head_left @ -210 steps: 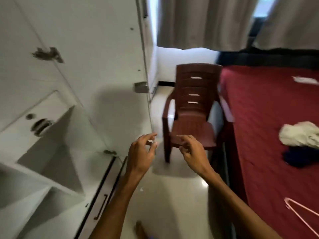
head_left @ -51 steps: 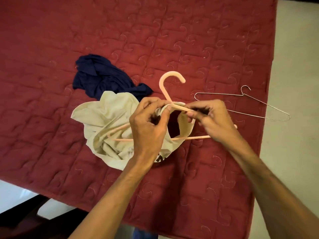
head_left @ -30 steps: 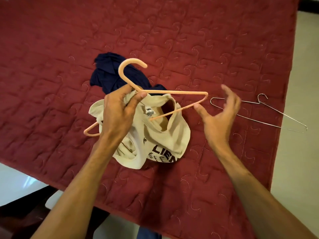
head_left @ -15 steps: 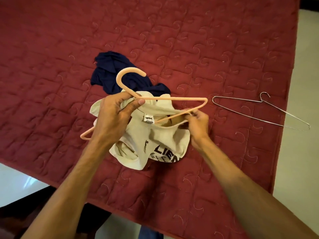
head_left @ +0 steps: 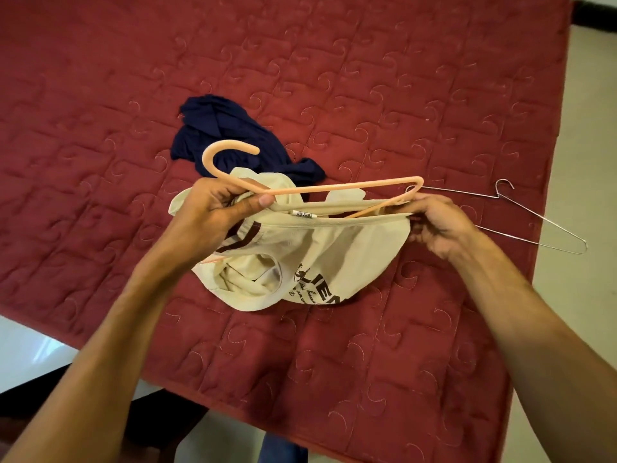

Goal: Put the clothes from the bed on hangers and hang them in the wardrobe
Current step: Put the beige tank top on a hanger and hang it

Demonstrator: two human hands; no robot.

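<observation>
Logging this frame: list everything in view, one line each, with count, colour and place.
bedspread: one, dark red, quilted, fills most of the view
cream T-shirt: one, cream with dark print, centre, on the bedspread
plastic hanger: one, peach, partly inside the shirt's neck opening
navy garment: one, navy, crumpled behind the shirt
wire hanger: one, silver, on the bedspread at right
floor: pale, right edge
left hand: grips the plastic hanger's neck and the collar
right hand: pinches the collar by the hanger's end

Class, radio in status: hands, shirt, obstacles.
Left hand grips pink hanger and collar. Right hand pinches cream shirt collar at hanger's end. Navy garment, wire hanger beside, not blocking.
</observation>
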